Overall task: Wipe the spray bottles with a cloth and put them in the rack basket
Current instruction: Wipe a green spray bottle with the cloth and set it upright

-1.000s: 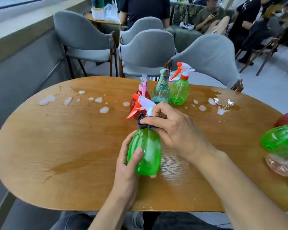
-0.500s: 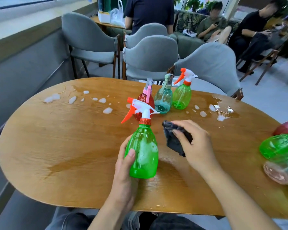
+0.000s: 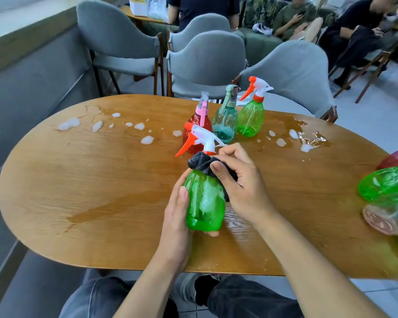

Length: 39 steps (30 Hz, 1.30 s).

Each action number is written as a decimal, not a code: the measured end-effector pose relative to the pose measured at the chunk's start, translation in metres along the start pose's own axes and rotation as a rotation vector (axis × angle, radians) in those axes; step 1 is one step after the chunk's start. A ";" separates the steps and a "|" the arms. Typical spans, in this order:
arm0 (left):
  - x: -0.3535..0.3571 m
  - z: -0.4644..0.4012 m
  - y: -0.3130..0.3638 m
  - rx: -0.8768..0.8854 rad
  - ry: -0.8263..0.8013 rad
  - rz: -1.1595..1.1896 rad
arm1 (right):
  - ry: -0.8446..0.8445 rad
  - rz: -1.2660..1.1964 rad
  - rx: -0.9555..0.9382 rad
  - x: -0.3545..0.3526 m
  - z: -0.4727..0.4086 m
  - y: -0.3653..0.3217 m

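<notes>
head: cloth (image 3: 200, 162) wrapping bottle (image 3: 205, 203) neck

Bright, even daylight; glare glints off the wet table (image 3: 101, 191) (far right especially), edges bow with wide-angle distortion, right margin blurs.

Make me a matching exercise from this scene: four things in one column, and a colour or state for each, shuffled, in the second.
Things:
1. held bottle
2. cloth
3. pink-triggered bottle
4. teal bottle

Colour or state:
A. stands upright between a red and a green bottle
B. gripped low down by the left hand, foam streaks on its side
C. red body, partly behind the held bottle's sprayer
D. dark, bunched at the held bottle's neck under the right hand

Pairs: 1-B, 2-D, 3-C, 4-A
</notes>
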<state>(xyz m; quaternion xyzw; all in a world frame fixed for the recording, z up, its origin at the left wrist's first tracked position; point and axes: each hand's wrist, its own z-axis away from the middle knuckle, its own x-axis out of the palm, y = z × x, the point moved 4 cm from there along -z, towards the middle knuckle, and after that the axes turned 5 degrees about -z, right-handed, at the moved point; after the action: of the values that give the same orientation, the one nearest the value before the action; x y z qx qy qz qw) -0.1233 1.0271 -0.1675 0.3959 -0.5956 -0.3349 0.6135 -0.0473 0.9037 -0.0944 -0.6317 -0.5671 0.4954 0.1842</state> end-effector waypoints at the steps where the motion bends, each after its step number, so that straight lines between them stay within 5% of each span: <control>1: 0.000 0.000 0.001 0.003 0.003 -0.010 | 0.004 -0.008 -0.009 0.001 0.002 -0.001; 30: -0.010 -0.010 -0.006 0.013 0.149 -0.052 | -0.175 0.032 -0.097 0.008 0.073 -0.016; 36: -0.008 -0.009 -0.003 0.030 0.158 -0.073 | -0.433 0.041 0.133 -0.016 0.077 -0.016; 39: -0.004 -0.010 -0.004 0.024 0.131 -0.092 | -0.427 0.187 0.190 -0.034 0.063 -0.015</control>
<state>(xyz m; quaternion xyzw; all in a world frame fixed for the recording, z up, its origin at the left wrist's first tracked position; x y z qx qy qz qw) -0.1133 1.0294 -0.1725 0.4513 -0.5394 -0.3291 0.6301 -0.1039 0.8568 -0.0960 -0.5424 -0.4831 0.6835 0.0724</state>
